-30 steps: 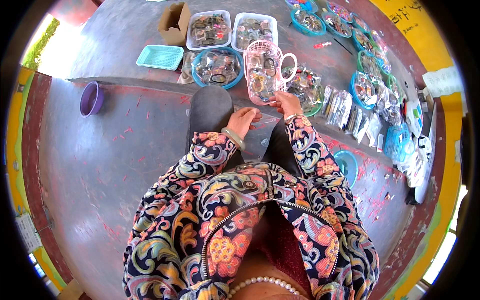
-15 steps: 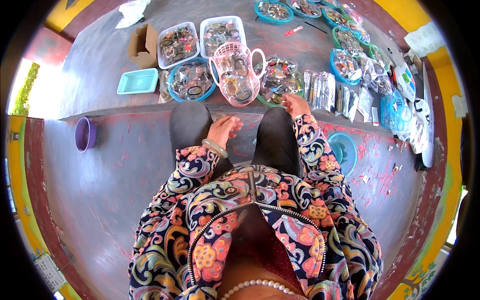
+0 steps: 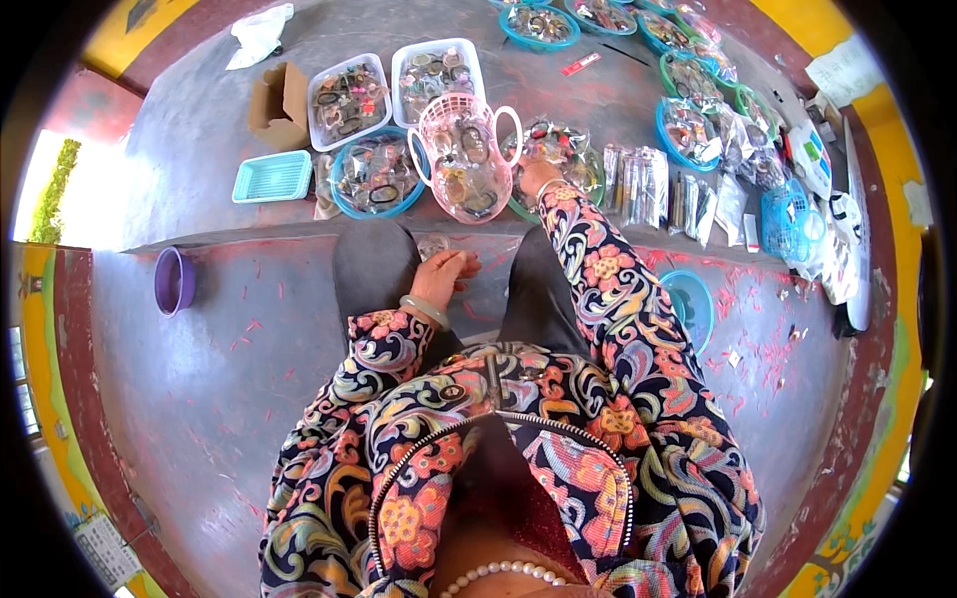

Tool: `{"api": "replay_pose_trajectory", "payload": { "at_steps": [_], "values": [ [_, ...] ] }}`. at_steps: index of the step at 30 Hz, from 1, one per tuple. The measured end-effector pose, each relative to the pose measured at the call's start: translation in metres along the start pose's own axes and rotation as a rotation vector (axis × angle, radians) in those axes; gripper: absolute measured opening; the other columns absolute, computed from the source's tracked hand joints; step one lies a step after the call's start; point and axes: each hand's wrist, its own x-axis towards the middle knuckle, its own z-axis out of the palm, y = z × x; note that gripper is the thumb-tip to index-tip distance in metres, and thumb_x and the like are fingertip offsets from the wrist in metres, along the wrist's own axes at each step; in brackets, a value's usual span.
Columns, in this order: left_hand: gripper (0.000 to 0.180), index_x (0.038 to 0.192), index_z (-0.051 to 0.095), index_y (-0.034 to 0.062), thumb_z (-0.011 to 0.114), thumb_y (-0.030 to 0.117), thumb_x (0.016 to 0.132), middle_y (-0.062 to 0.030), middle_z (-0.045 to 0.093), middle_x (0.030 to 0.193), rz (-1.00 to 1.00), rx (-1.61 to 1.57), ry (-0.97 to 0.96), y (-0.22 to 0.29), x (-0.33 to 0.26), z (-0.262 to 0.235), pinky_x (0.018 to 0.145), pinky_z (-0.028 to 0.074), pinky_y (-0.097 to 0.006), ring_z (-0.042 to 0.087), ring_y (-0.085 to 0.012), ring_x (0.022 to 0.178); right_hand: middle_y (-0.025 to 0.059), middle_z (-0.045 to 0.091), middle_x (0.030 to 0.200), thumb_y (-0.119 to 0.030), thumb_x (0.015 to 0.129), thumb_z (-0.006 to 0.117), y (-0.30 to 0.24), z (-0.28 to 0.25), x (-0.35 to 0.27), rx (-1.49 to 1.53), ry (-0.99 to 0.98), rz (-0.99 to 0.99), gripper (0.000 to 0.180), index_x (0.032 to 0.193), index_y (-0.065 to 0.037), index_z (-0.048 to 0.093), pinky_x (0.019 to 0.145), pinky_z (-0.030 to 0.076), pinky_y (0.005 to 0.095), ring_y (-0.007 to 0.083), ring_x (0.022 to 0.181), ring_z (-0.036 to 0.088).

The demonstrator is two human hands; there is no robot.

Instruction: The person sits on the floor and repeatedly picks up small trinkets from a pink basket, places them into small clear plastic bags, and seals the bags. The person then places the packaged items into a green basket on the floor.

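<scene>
My left hand (image 3: pixel 443 279), a pale bangle on its wrist, hangs between my knees with its fingers curled in. What it holds, if anything, is hidden. A small clear packet (image 3: pixel 433 245) shows just beyond it. My right hand (image 3: pixel 539 174) reaches into the round green basket (image 3: pixel 595 200), which is full of clear packets (image 3: pixel 560 146). Its fingertips are lost among them. Left of that hand, a pink two-handled basket (image 3: pixel 422 122) holds more clear packets with dark, ring-like items inside.
Left of the pink basket are a blue basket (image 3: pixel 341 199), two white trays (image 3: pixel 313 117), a cardboard box (image 3: pixel 277 105) and a turquoise tray (image 3: pixel 271 177). Silvery packets (image 3: pixel 636 187) lie to the right. A purple bucket (image 3: pixel 173 281) and a teal basin (image 3: pixel 690 311) stand on the floor.
My right hand has moved forward and left, from the green basket's near edge to in among its packets. The left hand's fingers have curled further in, staying between my knees.
</scene>
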Motion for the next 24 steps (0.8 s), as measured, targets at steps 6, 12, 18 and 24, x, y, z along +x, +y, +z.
{"api": "replay_pose_trajectory", "payload": {
  "at_steps": [6,12,18,24],
  "values": [
    [0.026,0.097,0.055,0.0035,0.046,0.024,0.084,-0.0052,0.061,0.089,-0.020,0.024,0.020,0.001,-0.001,0.002,0.062,0.039,-0.022,0.055,-0.0105,0.078,0.0151,0.055,0.106,-0.021,0.079,0.043,-0.030,-0.029,0.005,-0.303,-0.257,-0.114,0.033,0.112,-0.016,0.050,0.080,0.044,0.0378,0.0288,0.097,0.054],
    [0.025,0.097,0.056,0.0042,0.045,0.023,0.084,-0.0041,0.062,0.087,-0.024,0.045,0.005,-0.006,0.004,0.001,0.060,0.041,-0.023,0.056,-0.0104,0.076,0.0157,0.056,0.104,-0.036,0.077,0.042,-0.023,-0.017,0.023,-0.209,-0.244,-0.147,0.039,0.104,-0.011,0.055,0.077,0.045,0.0393,0.0311,0.093,0.055],
    [0.024,0.095,0.056,0.0036,0.044,0.022,0.085,-0.0033,0.061,0.085,-0.005,0.085,-0.020,-0.008,0.005,0.003,0.059,0.041,-0.022,0.056,-0.0099,0.076,0.0160,0.057,0.100,-0.034,0.077,0.042,-0.010,-0.004,0.036,-0.228,-0.286,-0.183,0.038,0.102,-0.010,0.056,0.076,0.045,0.0388,0.0307,0.090,0.056],
    [0.025,0.095,0.056,0.0029,0.044,0.022,0.085,-0.0039,0.061,0.086,-0.012,0.088,-0.047,-0.005,0.004,0.006,0.060,0.041,-0.023,0.056,-0.0103,0.076,0.0166,0.057,0.097,-0.033,0.074,0.048,0.020,0.004,0.033,-0.176,-0.246,-0.304,0.039,0.107,-0.011,0.050,0.074,0.045,0.0382,0.0330,0.091,0.054]
  ]
}}
